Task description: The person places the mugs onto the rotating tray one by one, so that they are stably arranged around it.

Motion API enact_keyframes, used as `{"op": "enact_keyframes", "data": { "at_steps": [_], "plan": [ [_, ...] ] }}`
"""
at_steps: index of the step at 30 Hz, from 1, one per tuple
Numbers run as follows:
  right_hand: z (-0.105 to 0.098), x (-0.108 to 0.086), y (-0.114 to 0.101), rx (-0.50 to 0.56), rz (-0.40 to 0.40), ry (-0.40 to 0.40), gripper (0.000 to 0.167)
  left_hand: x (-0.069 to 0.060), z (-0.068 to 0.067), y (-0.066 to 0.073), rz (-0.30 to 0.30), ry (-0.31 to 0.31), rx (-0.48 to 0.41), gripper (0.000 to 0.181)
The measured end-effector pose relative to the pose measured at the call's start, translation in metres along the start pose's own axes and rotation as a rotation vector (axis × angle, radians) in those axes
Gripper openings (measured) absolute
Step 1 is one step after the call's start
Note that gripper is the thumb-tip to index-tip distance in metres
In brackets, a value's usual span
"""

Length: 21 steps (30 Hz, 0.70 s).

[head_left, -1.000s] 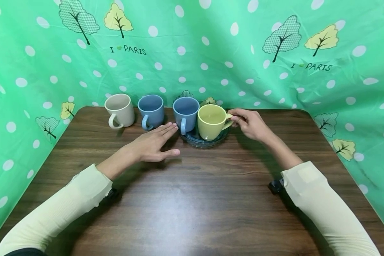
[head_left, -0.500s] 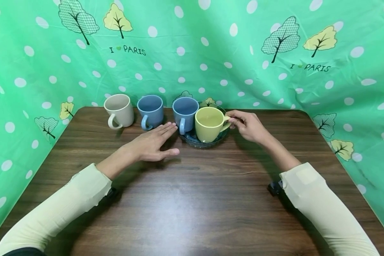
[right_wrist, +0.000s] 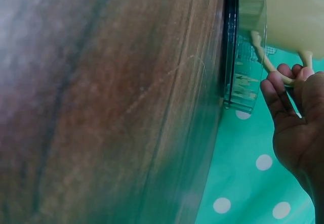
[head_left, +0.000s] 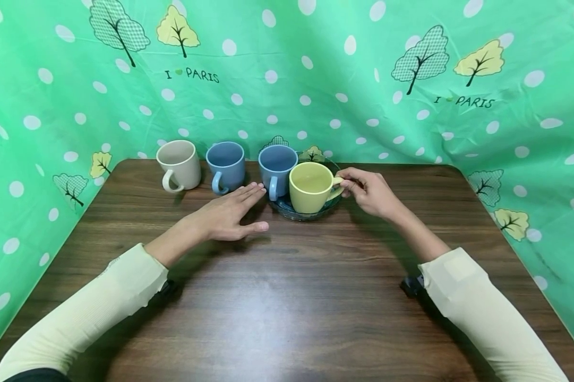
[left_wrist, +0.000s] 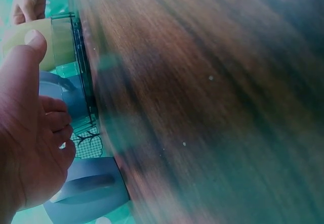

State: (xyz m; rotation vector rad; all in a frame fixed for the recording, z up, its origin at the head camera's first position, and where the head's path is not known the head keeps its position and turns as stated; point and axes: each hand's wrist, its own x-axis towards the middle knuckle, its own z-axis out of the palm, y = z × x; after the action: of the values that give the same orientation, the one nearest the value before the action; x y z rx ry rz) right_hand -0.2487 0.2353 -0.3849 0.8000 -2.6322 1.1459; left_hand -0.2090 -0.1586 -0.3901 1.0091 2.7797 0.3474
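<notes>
Yellow mug (head_left: 308, 199), upper centre: may knock adjacent blue mug (head_left: 283, 180) if tilted.
Right hand (head_left: 370, 193): pinching handle (head_left: 336, 194).
Left hand (head_left: 229, 213): fingers outstretched.

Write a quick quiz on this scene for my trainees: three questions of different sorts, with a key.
1. By its handle, the right hand holds which mug: (a) cream, (b) blue, (c) yellow?
2. True or false: the left hand is gripping a mug.
3. How many mugs stand outside the glass dish?

Key:
1. c, the yellow mug.
2. False; its fingers are extended, holding nothing.
3. Two: the cream mug and the blue mug beside it.
</notes>
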Motion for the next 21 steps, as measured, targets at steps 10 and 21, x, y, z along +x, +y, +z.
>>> {"op": "enact_keyframes", "data": {
  "at_steps": [10, 21],
  "plan": [
    [0.0001, -0.0039, -0.0034, 0.008, 0.015, -0.005, 0.016, 0.0003, -0.0001, 0.0008, -0.005, -0.005, 0.004, 0.098],
    [0.0004, -0.0034, -0.0011, 0.033, 0.009, -0.009, 0.018, -0.0004, -0.0007, 0.0009, -0.002, -0.006, -0.003, 0.098]
  ]
}}
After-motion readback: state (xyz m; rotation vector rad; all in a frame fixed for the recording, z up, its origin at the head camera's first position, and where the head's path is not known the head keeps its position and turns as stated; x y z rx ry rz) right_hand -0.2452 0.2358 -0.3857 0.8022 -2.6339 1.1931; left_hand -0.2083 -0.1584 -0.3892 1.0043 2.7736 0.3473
